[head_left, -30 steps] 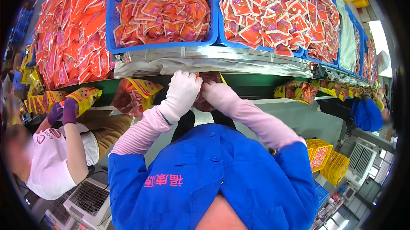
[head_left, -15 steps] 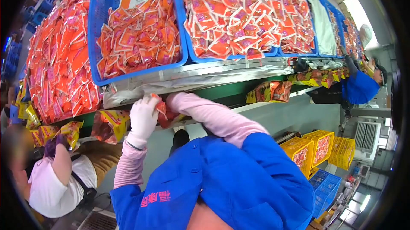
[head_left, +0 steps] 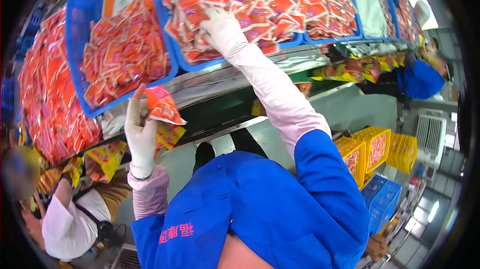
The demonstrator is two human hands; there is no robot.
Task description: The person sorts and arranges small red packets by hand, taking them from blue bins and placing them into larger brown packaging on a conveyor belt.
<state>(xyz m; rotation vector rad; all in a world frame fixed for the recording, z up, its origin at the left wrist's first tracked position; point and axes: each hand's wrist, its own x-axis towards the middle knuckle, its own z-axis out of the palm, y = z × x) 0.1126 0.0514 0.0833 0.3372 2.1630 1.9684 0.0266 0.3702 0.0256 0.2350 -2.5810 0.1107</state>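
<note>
My left hand (head_left: 141,131), in a white glove, grips a red-and-orange sachet (head_left: 164,105) between thumb and fingers, raised above the conveyor's near side. A yellow-and-red bag (head_left: 169,135) lies below and behind that sachet, partly covered by it. My right hand (head_left: 222,28), gloved in white too, reaches far forward onto the heap of red sachets (head_left: 272,1) in a blue crate. Its fingers are apart and touch the sachets; the tips are partly lost among them.
To the left stand another blue crate (head_left: 172,71) of sachets and a large red sachet pile (head_left: 52,99). The green conveyor belt (head_left: 220,106) runs in front of me. Co-workers stand at left (head_left: 77,224) and right (head_left: 422,86). Yellow crates (head_left: 372,136) are behind at right.
My right hand has left the belt and moved up and forward to the sachet heap. My left hand has moved left and down slightly, lifting a sachet clear. The view has shifted.
</note>
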